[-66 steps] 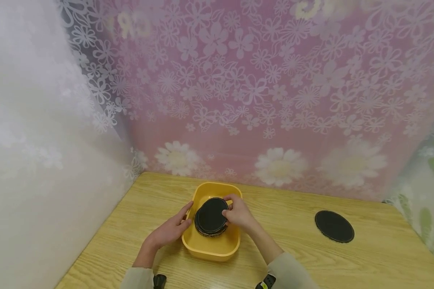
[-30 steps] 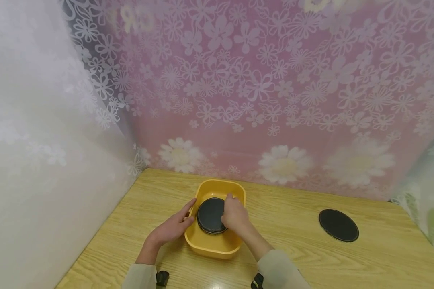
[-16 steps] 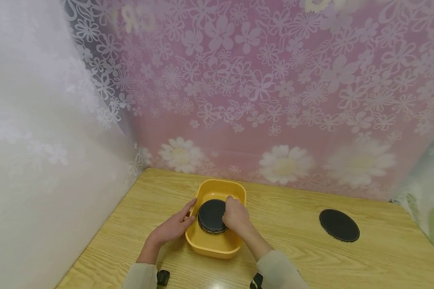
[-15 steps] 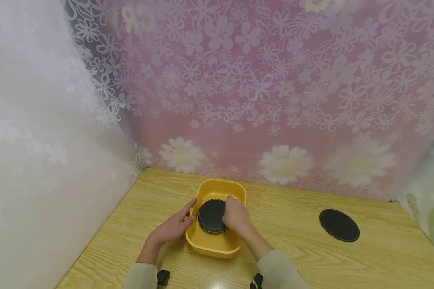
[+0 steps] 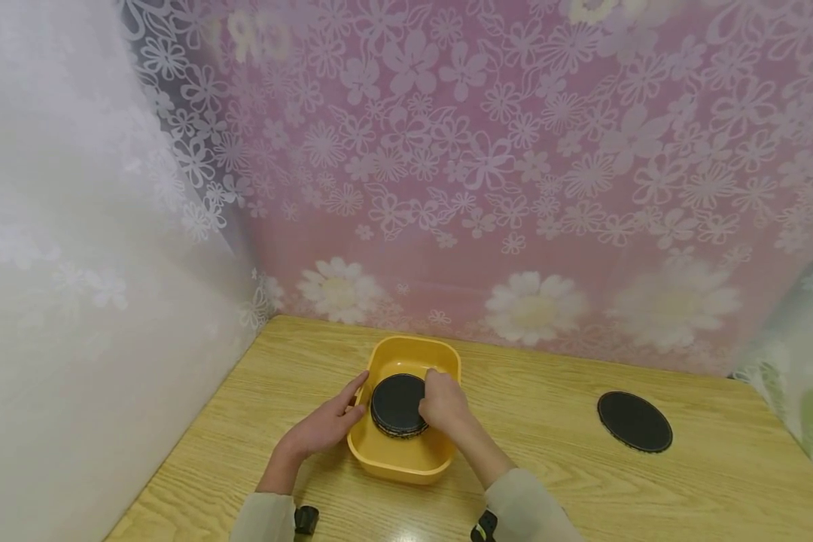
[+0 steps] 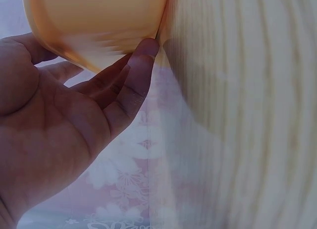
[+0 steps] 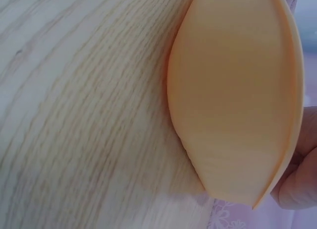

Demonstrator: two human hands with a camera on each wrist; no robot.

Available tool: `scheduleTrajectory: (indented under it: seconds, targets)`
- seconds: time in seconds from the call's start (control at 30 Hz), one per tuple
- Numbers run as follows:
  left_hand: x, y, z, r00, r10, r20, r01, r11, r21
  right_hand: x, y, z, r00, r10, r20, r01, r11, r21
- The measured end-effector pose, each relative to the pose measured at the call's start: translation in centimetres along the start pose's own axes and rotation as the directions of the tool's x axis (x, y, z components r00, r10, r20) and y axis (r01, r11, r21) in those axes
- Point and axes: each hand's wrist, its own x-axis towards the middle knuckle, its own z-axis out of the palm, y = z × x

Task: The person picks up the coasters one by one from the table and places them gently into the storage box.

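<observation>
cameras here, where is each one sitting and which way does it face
Head: worn high, looks forward and down at the table; both hands and sleeves show.
Left wrist: beside the yellow tub, looks along the left hand, fingers against its wall.
Right wrist: faces the tub's outer wall; a bit of right hand shows.
All three share the tub.

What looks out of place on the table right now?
One black round mat lies alone on the wooden table, well apart from the stack of black mats in the yellow tub. Nothing looks spilled or damaged.
</observation>
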Motion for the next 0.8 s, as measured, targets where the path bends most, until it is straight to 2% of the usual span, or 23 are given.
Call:
scheduleTrajectory:
  seconds: [0.27,0.43,0.63,0.73,0.8]
  targets:
    - [-0.1,0.0,0.1,1.0,0.012,0.007,-0.012,1.0,-0.012,-0.7,-0.1,-0.7,1.0,-0.008,0.028,0.007,1.0,0.016]
    - [-0.2,0.1,0.1,1.0,0.011,0.013,-0.011,1.0,-0.021,-1.2,-0.1,-1.2,0.999,-0.004,0.049,0.0,0.997,0.074]
    - [-0.1,0.1,0.2,1.0,0.006,0.013,-0.006,1.0,-0.017,-1.8,0.4,-2.1,0.997,-0.062,0.054,0.053,0.987,0.148]
    - [-0.2,0.2,0.2,1.0,0.01,0.014,-0.01,1.0,-0.019,-2.2,1.1,-2.7,0.994,-0.073,0.077,0.048,0.957,0.287]
    - [-0.2,0.2,0.2,1.0,0.011,0.013,-0.011,1.0,-0.018,-2.4,1.7,-3.1,0.992,-0.084,0.095,0.04,0.917,0.396]
